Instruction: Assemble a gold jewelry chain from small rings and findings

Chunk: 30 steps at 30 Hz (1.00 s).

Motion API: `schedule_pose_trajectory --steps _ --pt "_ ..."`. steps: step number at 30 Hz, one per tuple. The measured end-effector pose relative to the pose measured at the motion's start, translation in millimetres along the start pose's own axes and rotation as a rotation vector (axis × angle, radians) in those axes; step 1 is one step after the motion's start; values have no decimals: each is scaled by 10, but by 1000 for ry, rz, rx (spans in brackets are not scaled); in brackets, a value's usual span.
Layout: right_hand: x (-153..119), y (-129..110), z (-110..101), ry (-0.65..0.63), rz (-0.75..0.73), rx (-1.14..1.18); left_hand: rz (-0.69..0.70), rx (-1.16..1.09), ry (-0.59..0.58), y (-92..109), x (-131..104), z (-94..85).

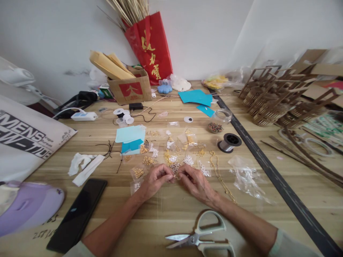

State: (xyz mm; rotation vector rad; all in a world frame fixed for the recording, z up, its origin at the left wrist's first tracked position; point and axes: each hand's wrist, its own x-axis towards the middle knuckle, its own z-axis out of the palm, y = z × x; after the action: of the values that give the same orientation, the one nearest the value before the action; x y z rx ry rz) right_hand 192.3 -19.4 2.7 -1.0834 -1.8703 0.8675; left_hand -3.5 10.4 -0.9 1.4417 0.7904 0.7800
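My left hand (157,179) and my right hand (196,182) meet fingertip to fingertip low over the wooden table. Both are closed in a pinch around a tiny, gold-looking piece, too small to name. Just beyond the fingers lie small piles of beads: dark and silver ones (175,167), silver ones (188,159) and gold ones (138,173). A gold chain (218,171) stretches along the table to the right of my right hand. Faint thin lines, perhaps thread, show on the table below my left hand.
Scissors (199,237) lie partly open near the front edge. A black phone (77,216) is at the left, a wire spool (229,142) and a jar of beads (215,126) at the right. Brown woven lantern-like frames (270,100) stand far right; a red bag (152,46) leans behind.
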Motion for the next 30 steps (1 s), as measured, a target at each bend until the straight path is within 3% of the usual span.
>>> schedule_pose_trajectory --steps 11,21,30 --pt "-10 15 0 -18 25 -33 63 100 -4 57 -23 16" --pt "-10 17 15 -71 140 75 96 193 89 -4 -1 -4" --pt "-24 22 29 -48 6 -14 103 244 127 -7 -14 29"
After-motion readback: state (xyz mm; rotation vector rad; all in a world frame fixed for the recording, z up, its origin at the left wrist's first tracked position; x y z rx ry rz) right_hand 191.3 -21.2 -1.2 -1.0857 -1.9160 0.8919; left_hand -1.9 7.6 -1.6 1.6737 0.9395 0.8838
